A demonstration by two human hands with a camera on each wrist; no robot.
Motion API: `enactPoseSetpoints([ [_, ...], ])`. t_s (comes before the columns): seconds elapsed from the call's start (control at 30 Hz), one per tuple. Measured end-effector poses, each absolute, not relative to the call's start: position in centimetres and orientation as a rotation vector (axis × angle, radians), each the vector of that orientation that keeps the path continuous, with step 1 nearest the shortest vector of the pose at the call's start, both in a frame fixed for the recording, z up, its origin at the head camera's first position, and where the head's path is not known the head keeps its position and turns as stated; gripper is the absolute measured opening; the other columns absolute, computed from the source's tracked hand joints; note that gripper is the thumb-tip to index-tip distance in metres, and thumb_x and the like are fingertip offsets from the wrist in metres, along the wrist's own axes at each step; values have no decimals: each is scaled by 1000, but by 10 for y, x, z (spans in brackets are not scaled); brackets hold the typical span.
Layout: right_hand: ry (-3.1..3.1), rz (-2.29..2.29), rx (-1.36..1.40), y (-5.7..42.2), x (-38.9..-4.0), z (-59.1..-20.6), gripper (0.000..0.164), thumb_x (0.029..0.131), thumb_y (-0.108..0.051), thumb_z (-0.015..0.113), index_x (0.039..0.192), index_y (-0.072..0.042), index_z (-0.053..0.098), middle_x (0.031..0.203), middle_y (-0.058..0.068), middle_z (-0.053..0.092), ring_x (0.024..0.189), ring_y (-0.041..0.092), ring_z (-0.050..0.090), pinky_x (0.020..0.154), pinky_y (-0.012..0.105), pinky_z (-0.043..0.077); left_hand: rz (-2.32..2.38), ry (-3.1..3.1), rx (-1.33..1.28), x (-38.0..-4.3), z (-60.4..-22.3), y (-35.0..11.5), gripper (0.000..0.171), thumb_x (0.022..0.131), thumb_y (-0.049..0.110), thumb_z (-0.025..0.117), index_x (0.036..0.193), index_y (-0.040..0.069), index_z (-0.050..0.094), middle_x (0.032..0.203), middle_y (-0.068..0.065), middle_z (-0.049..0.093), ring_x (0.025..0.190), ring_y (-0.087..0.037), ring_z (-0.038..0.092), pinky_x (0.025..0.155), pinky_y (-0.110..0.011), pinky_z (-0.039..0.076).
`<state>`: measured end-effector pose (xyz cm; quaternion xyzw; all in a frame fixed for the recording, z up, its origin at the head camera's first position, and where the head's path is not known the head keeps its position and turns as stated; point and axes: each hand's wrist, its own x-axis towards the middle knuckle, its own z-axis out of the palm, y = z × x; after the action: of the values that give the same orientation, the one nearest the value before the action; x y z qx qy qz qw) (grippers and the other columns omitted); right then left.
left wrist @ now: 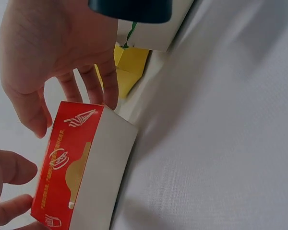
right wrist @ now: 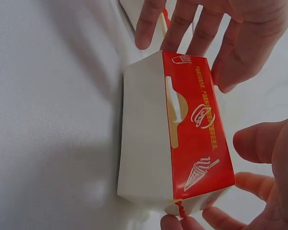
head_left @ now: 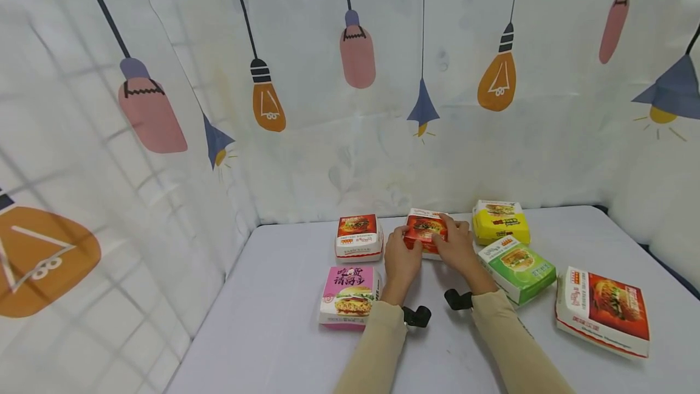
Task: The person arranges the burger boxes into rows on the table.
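We are seeing the red-and-white box (head_left: pixel 425 231) lying near the far edge of the table (head_left: pixel 262 333), directly between the two hands. Its long side is running from left to right, so one short end is facing the left hand (head_left: pixel 401 263) and the other the right hand (head_left: pixel 460 249). Neither hand is being nearer; both are touching it. The fingers of each hand are bending around their own end, with the thumbs leaning at the top edge, so we are judging that the box is being held from both ends.

Just beyond the right hand, the yellow box (head_left: pixel 500 225) and the green box (head_left: pixel 518 269) are standing close together. On the other side, a second burger box (head_left: pixel 358 241) and the pink box (head_left: pixel 350 297) are lying apart from the left hand.

Some parts are hiding from us. The back of the held box is not showing, and the right fingers are covering its top corner in the head view. The left wrist view is cutting off the left hand and the box's lower end; the right wrist view is cutting off the right hand. We cannot tell how firmly the thumbs are pressing, or whether the whole bottom is resting on the cloth.
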<state>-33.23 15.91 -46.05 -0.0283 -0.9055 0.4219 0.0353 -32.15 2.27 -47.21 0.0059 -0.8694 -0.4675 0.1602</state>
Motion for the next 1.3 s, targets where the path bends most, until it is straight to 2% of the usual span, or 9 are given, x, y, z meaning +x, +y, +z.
enactPoseSetpoints([
  [0.53,-2840,1247,-128,156,-332,-462,65,103,-31,46,160,-6,25,142,30,21,131,48,22,101,62,37,-1306,-2486,22,-324,-477,22,43,94,19,70,135,10,61,132,-14,64,121,-33,61,102,-49,50],
  [0.67,-2825,1248,-106,156,-332,-464,63,103,-29,46,158,-4,28,151,31,16,137,51,18,106,66,33,-1253,-2474,18,-323,-478,22,46,91,18,72,135,9,62,130,-17,61,118,-34,58,98,-48,50],
  [0.83,-2809,1251,-48,158,-333,-465,62,103,-26,47,155,1,29,164,30,9,144,57,13,115,71,24,-1243,-2480,43,-322,-476,24,50,90,19,73,138,10,61,129,-19,53,122,-35,50,99,-50,46],
  [1.0,-2804,1283,6,160,-335,-466,63,102,-25,47,154,5,27,167,31,5,149,57,9,119,70,15,-1225,-2474,50,-321,-476,25,53,88,20,74,139,11,61,129,-20,49,124,-37,43,98,-52,44],
  [1.1,-2800,1291,13,161,-335,-466,63,102,-26,48,154,5,27,167,31,7,148,56,11,119,69,16,-1215,-2465,49,-321,-475,25,54,87,20,75,139,11,61,127,-20,48,123,-37,42,97,-51,44],
  [1.3,-2775,1286,-4,161,-334,-467,59,102,-25,50,151,2,30,160,31,20,137,51,27,112,65,30,-1249,-2480,51,-322,-476,25,56,89,22,74,141,10,59,129,-19,46,125,-35,40,100,-51,42],
])
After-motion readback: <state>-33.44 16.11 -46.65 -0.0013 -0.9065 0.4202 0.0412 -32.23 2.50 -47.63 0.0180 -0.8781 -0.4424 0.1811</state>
